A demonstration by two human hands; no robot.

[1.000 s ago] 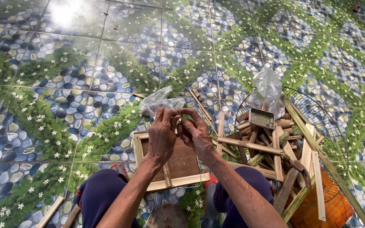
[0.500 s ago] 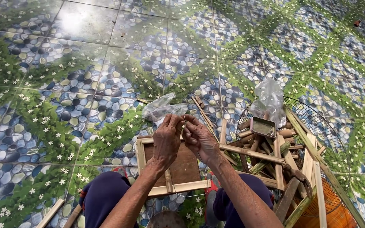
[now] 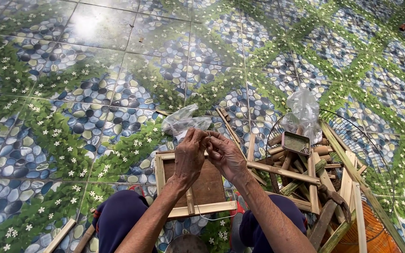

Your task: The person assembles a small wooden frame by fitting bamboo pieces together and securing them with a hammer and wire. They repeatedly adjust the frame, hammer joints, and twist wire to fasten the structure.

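We note a small wooden frame with a brown board inside it, lying on the patterned tile floor between the person's knees. A thin thread trails over its near rail, rising toward the hands. In our judgement the work goes best with the thread kept taut and the pinch held close over the frame. The left hand and right hand meet above the frame's far edge, fingers nearly closed in a fine pinch; what they pinch is too small to tell. A clear plastic bag lies just beyond, bamboo strips to the right.
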